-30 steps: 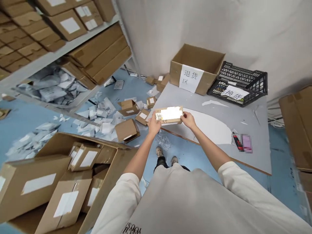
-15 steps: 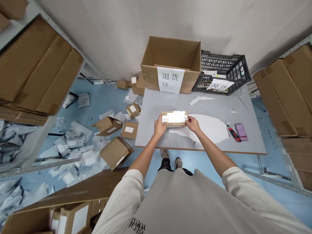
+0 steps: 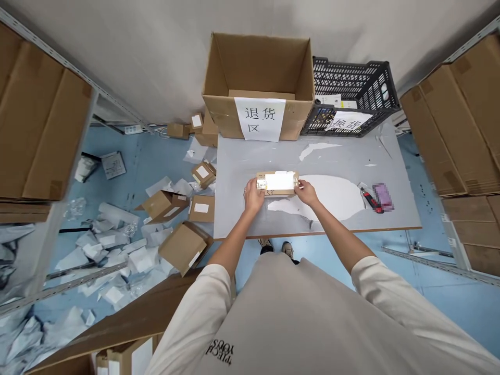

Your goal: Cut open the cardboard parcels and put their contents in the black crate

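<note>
A small flat cardboard box (image 3: 278,192) with a bright white label on top is between my two hands at the grey table. My left hand (image 3: 253,196) grips its left end, fingers closed on the edge. At the right end, my right hand (image 3: 307,192) pinches the box near its corner. Under and beside the box lies a large sheet of white paper (image 3: 332,198) with torn edges. Farther right on the table rest a red and black utility knife (image 3: 371,200) and a purple, pixelated object (image 3: 383,197).
A large open carton (image 3: 222,117) with a paper sign stands at the table's back, beside a black plastic crate (image 3: 351,67) holding small packages. Cardboard boxes (image 3: 183,247) and white wrapping scraps (image 3: 113,245) cover the floor at left. Shelves with cartons (image 3: 433,135) flank both sides.
My view has shifted, so the large carton and crate appear higher and larger. Both hands still hold the small box, with little visible movement over the table.
</note>
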`<action>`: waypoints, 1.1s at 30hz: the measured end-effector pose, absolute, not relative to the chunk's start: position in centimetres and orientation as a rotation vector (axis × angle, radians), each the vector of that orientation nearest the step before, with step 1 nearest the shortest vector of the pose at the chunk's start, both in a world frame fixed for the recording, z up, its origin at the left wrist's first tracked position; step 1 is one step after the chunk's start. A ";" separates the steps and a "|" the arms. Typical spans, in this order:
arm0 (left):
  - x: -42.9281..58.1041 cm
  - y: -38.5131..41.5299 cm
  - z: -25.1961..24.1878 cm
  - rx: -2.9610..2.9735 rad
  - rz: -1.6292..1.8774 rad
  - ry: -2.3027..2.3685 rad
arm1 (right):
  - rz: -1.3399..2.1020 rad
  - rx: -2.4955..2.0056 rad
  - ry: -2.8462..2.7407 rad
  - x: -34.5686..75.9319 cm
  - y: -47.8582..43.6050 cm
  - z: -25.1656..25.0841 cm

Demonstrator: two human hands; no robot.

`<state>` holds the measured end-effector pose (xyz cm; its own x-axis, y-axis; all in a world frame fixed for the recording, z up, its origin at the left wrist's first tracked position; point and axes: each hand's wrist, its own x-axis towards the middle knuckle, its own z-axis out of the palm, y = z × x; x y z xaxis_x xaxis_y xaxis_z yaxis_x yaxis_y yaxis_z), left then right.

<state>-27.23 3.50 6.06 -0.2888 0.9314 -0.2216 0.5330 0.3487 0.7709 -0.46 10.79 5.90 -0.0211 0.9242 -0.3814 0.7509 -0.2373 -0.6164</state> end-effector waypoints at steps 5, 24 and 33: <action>-26.8 1.5 8.0 1.272 0.770 2.003 | 1.014 -1.889 -1.774 0.3 10.6 6.8; -21.9 -24.3 12.2 0.827 1.033 2.455 | 1.216 -0.971 -2.427 -6.8 -1.8 10.7; -23.1 -40.6 12.3 0.404 1.146 2.685 | 1.409 -0.483 -2.703 -17.6 -15.2 11.1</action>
